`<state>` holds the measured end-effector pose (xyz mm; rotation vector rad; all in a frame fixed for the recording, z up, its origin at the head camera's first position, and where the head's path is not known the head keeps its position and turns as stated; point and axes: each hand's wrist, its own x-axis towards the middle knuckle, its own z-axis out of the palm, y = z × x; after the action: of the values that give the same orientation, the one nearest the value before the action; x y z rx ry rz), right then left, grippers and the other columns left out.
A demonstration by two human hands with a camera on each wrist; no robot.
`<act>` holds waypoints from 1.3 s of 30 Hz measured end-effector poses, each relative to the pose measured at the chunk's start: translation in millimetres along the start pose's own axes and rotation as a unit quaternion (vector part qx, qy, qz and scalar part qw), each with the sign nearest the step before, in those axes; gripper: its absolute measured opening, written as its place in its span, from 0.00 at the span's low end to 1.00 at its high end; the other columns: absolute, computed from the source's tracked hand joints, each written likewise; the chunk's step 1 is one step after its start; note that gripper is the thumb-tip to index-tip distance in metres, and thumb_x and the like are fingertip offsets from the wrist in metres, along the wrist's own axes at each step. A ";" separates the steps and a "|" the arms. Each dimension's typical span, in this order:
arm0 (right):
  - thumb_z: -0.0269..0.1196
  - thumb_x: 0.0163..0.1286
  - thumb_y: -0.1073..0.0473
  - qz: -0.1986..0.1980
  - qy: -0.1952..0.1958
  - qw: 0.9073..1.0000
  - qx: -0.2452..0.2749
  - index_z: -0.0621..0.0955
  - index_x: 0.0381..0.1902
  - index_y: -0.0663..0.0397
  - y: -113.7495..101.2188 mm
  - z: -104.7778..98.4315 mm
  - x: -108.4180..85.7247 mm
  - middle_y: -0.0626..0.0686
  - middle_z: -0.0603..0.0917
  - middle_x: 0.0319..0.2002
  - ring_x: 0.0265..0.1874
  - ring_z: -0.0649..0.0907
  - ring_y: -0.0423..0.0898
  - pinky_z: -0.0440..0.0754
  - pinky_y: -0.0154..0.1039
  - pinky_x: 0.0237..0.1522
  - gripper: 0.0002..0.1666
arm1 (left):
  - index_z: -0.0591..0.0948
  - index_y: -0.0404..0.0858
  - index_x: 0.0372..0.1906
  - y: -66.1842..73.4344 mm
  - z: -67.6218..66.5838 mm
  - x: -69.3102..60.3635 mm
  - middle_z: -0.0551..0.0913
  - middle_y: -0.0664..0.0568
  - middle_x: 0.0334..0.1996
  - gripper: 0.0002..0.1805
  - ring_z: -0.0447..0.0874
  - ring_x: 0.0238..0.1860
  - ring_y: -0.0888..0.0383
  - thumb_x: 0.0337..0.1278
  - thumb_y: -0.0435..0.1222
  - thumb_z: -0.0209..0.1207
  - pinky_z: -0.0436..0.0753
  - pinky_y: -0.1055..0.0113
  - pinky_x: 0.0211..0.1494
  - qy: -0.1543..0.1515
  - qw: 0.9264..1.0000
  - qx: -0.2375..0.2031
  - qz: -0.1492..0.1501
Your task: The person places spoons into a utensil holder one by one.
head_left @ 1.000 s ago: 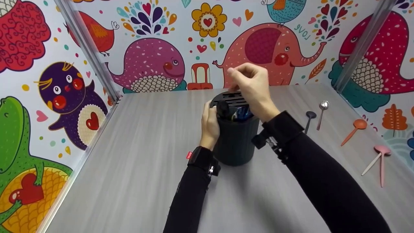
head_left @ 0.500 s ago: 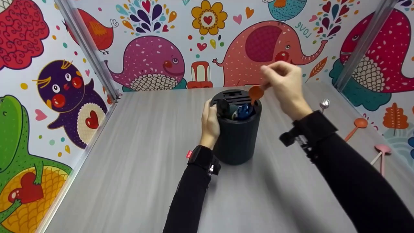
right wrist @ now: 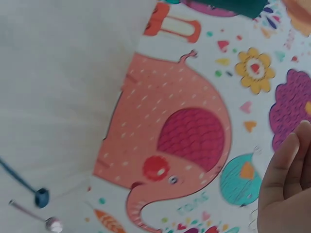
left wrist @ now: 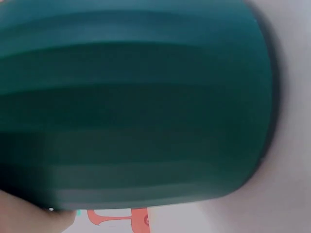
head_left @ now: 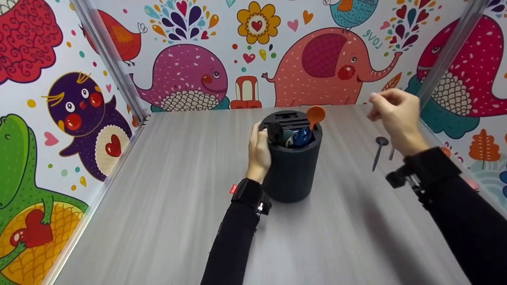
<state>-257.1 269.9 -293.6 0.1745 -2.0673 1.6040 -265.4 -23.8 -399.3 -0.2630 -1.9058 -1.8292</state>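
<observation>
A dark ribbed utensil holder (head_left: 293,170) stands upright on the table; its side (left wrist: 136,111) fills most of the left wrist view. My left hand (head_left: 259,152) grips its left side near the rim. An orange spoon (head_left: 316,114) stands in the holder at the right of the slotted top, bowl up. In the front opening are a shiny blue utensil head (head_left: 302,136) and a black one (head_left: 275,131). Off to the right, my right hand (head_left: 398,116) hovers above the table, fingers loosely bent and holding nothing. Its fingers (right wrist: 277,179) show at the right wrist view's edge.
A dark small ladle (head_left: 381,142) lies right of the holder, beside a silver spoon (right wrist: 54,224) mostly hidden in the head view. An orange spoon (head_left: 446,151) and a pink spoon (head_left: 472,184) are partly covered by my right arm. Patterned walls enclose the table (head_left: 178,178).
My right hand has let go of the orange spoon, which stays in the holder, and has moved away to the right. My left hand keeps its place on the holder.
</observation>
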 end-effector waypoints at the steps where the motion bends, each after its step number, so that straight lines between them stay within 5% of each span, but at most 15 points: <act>1: 0.64 0.72 0.58 0.005 0.002 1.000 -0.006 0.86 0.38 0.62 4.3 -5.0 -0.8 0.50 0.83 0.24 0.22 0.82 0.42 0.82 0.30 0.31 0.11 | 0.75 0.30 0.63 -0.6 0.7 -0.1 0.80 0.39 0.58 0.29 0.75 0.60 0.48 0.66 0.42 0.39 0.71 0.54 0.66 -0.001 1.000 0.000 0.000; 8: 0.63 0.74 0.54 0.045 0.002 0.998 -0.033 0.87 0.40 0.57 23.2 -37.3 -3.3 0.46 0.83 0.23 0.22 0.82 0.40 0.79 0.29 0.24 0.12 | 0.75 0.31 0.63 1.7 1.2 -0.6 0.80 0.41 0.58 0.29 0.75 0.60 0.49 0.66 0.42 0.39 0.71 0.55 0.66 -0.002 1.000 0.010 -0.005; 13: 0.63 0.74 0.57 0.047 0.003 0.997 -0.054 0.86 0.40 0.60 34.9 -57.3 -3.0 0.45 0.83 0.23 0.21 0.82 0.40 0.82 0.28 0.29 0.11 | 0.76 0.31 0.62 2.5 -0.1 0.0 0.80 0.41 0.57 0.28 0.76 0.60 0.49 0.66 0.41 0.38 0.71 0.55 0.66 -0.002 1.000 0.008 0.003; 23: 0.59 0.75 0.52 0.125 -0.018 0.976 -0.177 0.81 0.47 0.61 74.7 -117.1 -16.1 0.34 0.81 0.26 0.25 0.82 0.33 0.81 0.25 0.31 0.16 | 0.75 0.32 0.64 2.2 0.5 -1.2 0.80 0.41 0.58 0.28 0.76 0.60 0.49 0.67 0.41 0.38 0.71 0.54 0.66 -0.014 1.000 0.012 -0.010; 27: 0.56 0.75 0.49 0.165 -0.005 0.952 -0.256 0.78 0.52 0.66 92.5 -130.1 -22.0 0.41 0.80 0.28 0.24 0.79 0.32 0.80 0.24 0.28 0.23 | 0.74 0.31 0.64 2.7 1.2 -0.8 0.80 0.41 0.59 0.28 0.76 0.60 0.49 0.68 0.40 0.38 0.71 0.54 0.66 -0.014 1.000 0.008 -0.009; 33: 0.53 0.72 0.49 0.215 0.003 0.896 -0.388 0.75 0.53 0.75 109.3 -147.9 -29.5 0.70 0.79 0.42 0.36 0.75 0.58 0.74 0.36 0.24 0.30 | 0.75 0.31 0.64 3.0 0.7 -0.5 0.80 0.40 0.59 0.28 0.75 0.61 0.48 0.68 0.40 0.38 0.71 0.54 0.67 -0.011 1.000 0.012 -0.009; 39: 0.54 0.72 0.45 0.250 -0.022 0.859 -0.446 0.73 0.44 0.77 121.1 -169.0 -36.9 0.69 0.75 0.33 0.34 0.71 0.63 0.73 0.43 0.22 0.32 | 0.75 0.32 0.64 2.9 0.8 -1.1 0.80 0.41 0.59 0.28 0.75 0.61 0.49 0.68 0.41 0.38 0.71 0.54 0.67 -0.009 1.000 0.013 -0.013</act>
<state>-220.8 455.6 -387.3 -0.7048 -2.8037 0.6889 -263.3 -22.5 -397.3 -0.2469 -1.9527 -1.8226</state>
